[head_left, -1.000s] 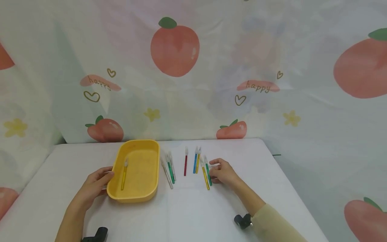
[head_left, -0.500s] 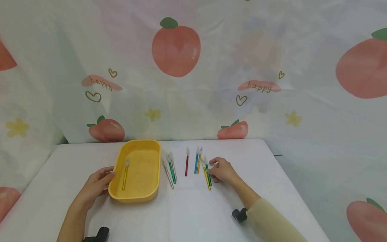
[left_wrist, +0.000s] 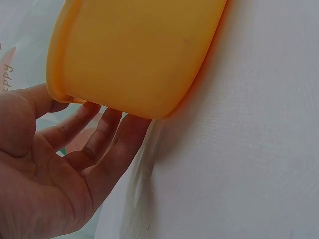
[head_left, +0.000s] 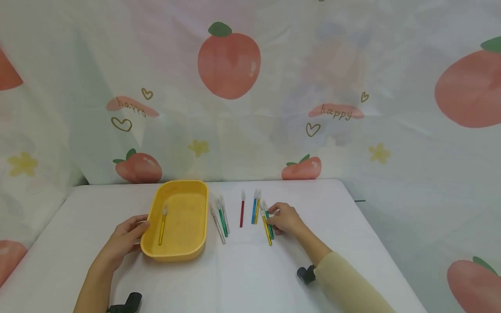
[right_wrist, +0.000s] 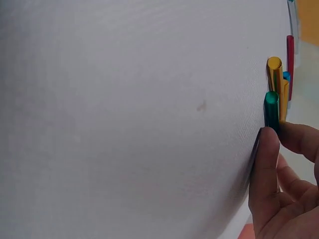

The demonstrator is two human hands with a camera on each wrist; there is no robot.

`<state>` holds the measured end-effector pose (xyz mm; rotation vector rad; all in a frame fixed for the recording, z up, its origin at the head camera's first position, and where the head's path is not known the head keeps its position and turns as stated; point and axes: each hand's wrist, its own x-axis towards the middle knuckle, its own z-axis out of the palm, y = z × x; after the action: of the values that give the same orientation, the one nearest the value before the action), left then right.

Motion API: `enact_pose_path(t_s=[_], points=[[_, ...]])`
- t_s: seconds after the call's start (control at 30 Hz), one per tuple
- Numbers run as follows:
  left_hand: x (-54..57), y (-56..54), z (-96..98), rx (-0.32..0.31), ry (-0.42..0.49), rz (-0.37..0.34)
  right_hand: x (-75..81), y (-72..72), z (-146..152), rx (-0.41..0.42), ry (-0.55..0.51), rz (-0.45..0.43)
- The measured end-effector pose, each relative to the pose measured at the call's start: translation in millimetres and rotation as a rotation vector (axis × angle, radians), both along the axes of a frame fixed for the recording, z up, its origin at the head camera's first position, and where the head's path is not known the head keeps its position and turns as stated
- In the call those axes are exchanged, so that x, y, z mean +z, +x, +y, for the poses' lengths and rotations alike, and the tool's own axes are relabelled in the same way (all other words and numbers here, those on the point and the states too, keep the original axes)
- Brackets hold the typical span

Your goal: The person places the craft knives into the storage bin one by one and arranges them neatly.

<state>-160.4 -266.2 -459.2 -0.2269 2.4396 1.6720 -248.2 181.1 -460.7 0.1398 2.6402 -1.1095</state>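
Observation:
My left hand holds the left side of a yellow plastic tray. In the left wrist view the thumb is at the tray's rim and the fingertips lie against its outer wall. One slim yellow pen-like tool with a pale cap lies inside the tray. My right hand pinches a green pen-like tool by its barrel, low at the table. The fingers partly cover it. Close along its left lies a yellow pen-like tool.
A blue pen-like tool and another yellow one lie side by side, left of them a red one. By the tray's right wall lie a green one and silver ones. A printed cloth hangs behind the white table.
My right hand has shifted slightly left and closed in on the green pen-like tool, whose capped end has moved a little left. The left hand and tray hold their place.

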Motion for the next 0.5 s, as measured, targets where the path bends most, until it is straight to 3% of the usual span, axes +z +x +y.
enact_pose_path(t_s=[0.5], points=[[1.2,0.9,0.6,0.003,-0.003,-0.006,1.4,-0.9,-6.6,0.004,0.109,0.053]])
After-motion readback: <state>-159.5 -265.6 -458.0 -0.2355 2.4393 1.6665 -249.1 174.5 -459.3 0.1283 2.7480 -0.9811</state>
